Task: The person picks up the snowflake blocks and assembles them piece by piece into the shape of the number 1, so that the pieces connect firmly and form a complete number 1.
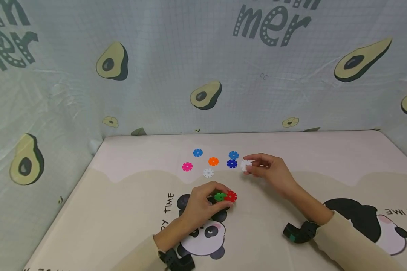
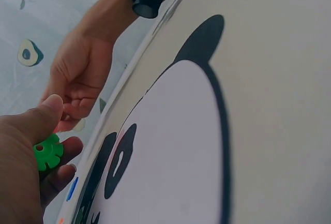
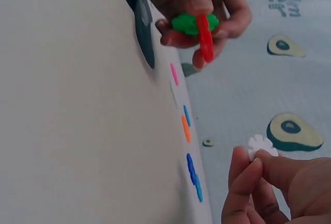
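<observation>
In my left hand [image 1: 205, 199] I hold a green notched disc [image 1: 219, 197] joined to a red notched disc [image 1: 231, 196], gripped between thumb and fingers above the printed panda. The right wrist view shows the red disc set crosswise to the green one. My right hand [image 1: 269, 169] pinches a white notched disc [image 1: 246, 165] between thumb and fingertips, to the right of the loose discs. In the right wrist view this white disc [image 3: 261, 145] stands up from the fingertips.
Loose notched discs lie toward the back of the table: light blue [image 1: 198, 153], another light blue [image 1: 233, 154], dark blue [image 1: 232, 163], orange [image 1: 213, 161], pink [image 1: 187, 166] and white [image 1: 208, 173]. Behind the table hangs an avocado-print curtain [image 1: 162, 90].
</observation>
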Available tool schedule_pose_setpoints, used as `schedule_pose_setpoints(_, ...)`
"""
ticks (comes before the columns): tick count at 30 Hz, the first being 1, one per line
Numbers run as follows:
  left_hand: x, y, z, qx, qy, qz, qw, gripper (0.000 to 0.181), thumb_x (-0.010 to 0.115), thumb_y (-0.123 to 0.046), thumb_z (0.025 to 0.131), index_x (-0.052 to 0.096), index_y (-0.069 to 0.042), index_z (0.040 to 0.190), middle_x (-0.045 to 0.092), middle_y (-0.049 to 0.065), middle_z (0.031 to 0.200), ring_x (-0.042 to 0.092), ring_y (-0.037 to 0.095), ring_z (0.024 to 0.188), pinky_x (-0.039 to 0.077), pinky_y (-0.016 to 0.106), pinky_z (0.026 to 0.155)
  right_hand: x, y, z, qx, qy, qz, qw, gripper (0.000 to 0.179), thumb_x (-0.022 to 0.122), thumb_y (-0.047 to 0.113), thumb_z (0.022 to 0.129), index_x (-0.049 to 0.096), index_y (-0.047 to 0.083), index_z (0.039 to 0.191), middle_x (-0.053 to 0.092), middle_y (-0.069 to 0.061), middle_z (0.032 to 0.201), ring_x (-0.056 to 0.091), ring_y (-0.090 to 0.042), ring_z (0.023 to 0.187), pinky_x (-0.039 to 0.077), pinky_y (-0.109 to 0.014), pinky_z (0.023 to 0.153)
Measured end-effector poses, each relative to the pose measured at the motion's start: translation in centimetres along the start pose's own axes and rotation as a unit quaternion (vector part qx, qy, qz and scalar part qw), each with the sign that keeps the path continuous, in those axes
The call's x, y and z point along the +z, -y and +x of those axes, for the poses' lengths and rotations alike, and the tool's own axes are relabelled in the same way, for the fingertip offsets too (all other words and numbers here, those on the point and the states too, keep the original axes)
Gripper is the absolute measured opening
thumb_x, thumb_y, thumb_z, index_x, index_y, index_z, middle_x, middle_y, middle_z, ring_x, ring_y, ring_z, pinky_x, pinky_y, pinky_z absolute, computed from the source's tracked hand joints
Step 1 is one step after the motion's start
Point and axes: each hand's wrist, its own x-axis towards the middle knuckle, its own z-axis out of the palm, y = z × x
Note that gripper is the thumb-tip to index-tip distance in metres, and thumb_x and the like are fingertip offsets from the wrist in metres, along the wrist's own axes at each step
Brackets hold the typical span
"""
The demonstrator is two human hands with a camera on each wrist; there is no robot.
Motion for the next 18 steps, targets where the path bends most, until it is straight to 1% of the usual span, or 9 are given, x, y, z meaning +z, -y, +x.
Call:
schedule_pose_setpoints(2, 0.1, 0.5, -0.1, -0.008, 0.001, -0.004, 1.0000, 0.028, 0.080, -0.005, 0.076, 0.065, -0.007, 0.100, 0.069, 0.004, 0.097, 0.065, 0.015, 0.086, 0.054, 0.029, 0.079, 0.2, 0.1, -0.3, -0.002, 0.003, 0.007, 1.0000, 0.032, 0.069, 0.017, 0.089, 0.065, 0.011, 0.121, 0.064, -0.013, 0.091, 0.068, -0.022, 0.090, 0.053, -0.029, 0.076)
schedule_pose_setpoints(6, 0.1, 0.8, -0.2, -0.008, -0.002, -0.006, 0.9999, 0.027, 0.080, -0.009, 0.077, 0.065, -0.009, 0.100, 0.070, 0.002, 0.098, 0.066, 0.014, 0.086, 0.054, 0.029, 0.078, 0.4, 0.0, -0.9, -0.003, 0.006, 0.015, 0.9999, 0.032, 0.069, 0.014, 0.089, 0.065, 0.009, 0.120, 0.062, -0.013, 0.090, 0.069, -0.020, 0.088, 0.054, -0.031, 0.075)
schedule_pose_setpoints(7, 0.1, 0.7, -0.1, -0.010, -0.003, -0.004, 0.9999, 0.027, 0.080, -0.007, 0.076, 0.065, -0.007, 0.100, 0.070, 0.004, 0.098, 0.066, 0.015, 0.085, 0.054, 0.030, 0.078, 0.5, 0.0, -1.0, -0.003, 0.006, 0.015, 0.9999, 0.031, 0.069, 0.014, 0.088, 0.066, 0.009, 0.119, 0.062, -0.013, 0.090, 0.069, -0.020, 0.087, 0.054, -0.032, 0.075)
schedule_pose_setpoints(9, 0.0, -0.1, 0.0, -0.011, -0.006, 0.002, 0.9999, 0.027, 0.079, -0.004, 0.076, 0.065, -0.005, 0.098, 0.070, 0.007, 0.097, 0.067, 0.017, 0.084, 0.054, 0.031, 0.077, 0.5, -0.1, -1.1, -0.005, 0.007, 0.013, 0.9999, 0.030, 0.070, 0.014, 0.088, 0.066, 0.010, 0.118, 0.062, -0.013, 0.089, 0.069, -0.022, 0.087, 0.054, -0.032, 0.074)
schedule_pose_setpoints(13, -0.1, 0.1, 0.0, -0.014, -0.011, 0.011, 0.9998, 0.026, 0.079, -0.008, 0.077, 0.065, -0.007, 0.099, 0.070, 0.004, 0.098, 0.067, 0.015, 0.084, 0.054, 0.030, 0.077, 0.5, -0.3, -1.6, -0.009, 0.014, -0.003, 0.9999, 0.030, 0.070, 0.015, 0.088, 0.067, 0.011, 0.118, 0.065, -0.010, 0.089, 0.068, -0.022, 0.086, 0.053, -0.030, 0.072)
schedule_pose_setpoints(14, -0.1, 0.2, -0.1, -0.013, -0.013, 0.013, 0.9998, 0.026, 0.079, -0.011, 0.078, 0.066, -0.008, 0.100, 0.070, 0.002, 0.098, 0.067, 0.013, 0.085, 0.054, 0.029, 0.077, 0.4, -0.3, -1.8, -0.012, 0.016, -0.009, 0.9998, 0.030, 0.070, 0.016, 0.088, 0.067, 0.012, 0.118, 0.066, -0.008, 0.089, 0.068, -0.022, 0.086, 0.053, -0.029, 0.072)
schedule_pose_setpoints(16, 0.0, 1.1, -0.2, -0.016, -0.015, 0.014, 0.9997, 0.027, 0.079, -0.016, 0.079, 0.066, -0.012, 0.102, 0.069, -0.003, 0.100, 0.066, 0.010, 0.086, 0.053, 0.028, 0.078, 0.5, -0.3, -2.0, -0.017, 0.021, -0.017, 0.9995, 0.030, 0.070, 0.016, 0.088, 0.068, 0.012, 0.118, 0.068, -0.005, 0.088, 0.068, -0.021, 0.086, 0.053, -0.028, 0.072)
schedule_pose_setpoints(18, 0.0, 1.1, -0.2, -0.022, -0.018, 0.021, 0.9994, 0.028, 0.080, -0.015, 0.078, 0.066, -0.012, 0.103, 0.069, -0.003, 0.101, 0.066, 0.010, 0.087, 0.053, 0.027, 0.078, 0.6, -0.3, -2.3, -0.020, 0.026, -0.022, 0.9992, 0.030, 0.071, 0.016, 0.087, 0.069, 0.013, 0.117, 0.070, -0.002, 0.088, 0.067, -0.020, 0.086, 0.053, -0.028, 0.072)
